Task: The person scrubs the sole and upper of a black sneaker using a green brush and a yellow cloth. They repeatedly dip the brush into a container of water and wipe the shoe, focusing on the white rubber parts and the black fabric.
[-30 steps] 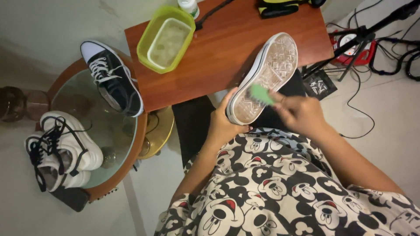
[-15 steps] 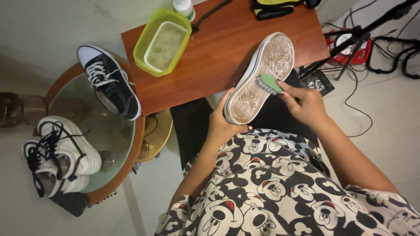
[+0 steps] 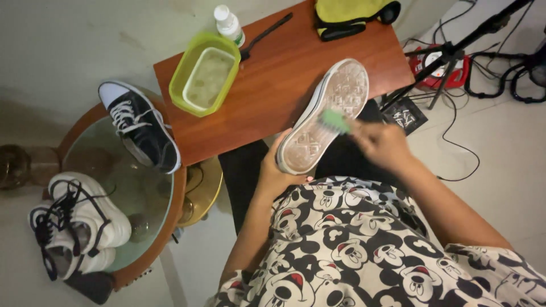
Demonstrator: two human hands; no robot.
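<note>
Left grip [image 3: 280,166] clasps the upturned sneaker [image 3: 325,113], toe pointing up-right; right grip [image 3: 380,142] holds a green brush [image 3: 334,120].

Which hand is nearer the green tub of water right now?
Left. The left hand grips the heel of the upturned shoe, below and right of the green tub. The right hand, holding a green brush, is farther right across the shoe.

— Where is your left hand [image 3: 280,170]?
— Forearm angled up from your lap, palm cupped, fingers wrapped in a firm grip.
— And your right hand [image 3: 380,143]?
— Arm reaching in from the right, wrist bent, fingers pinched closed, the hand blurred.
</note>
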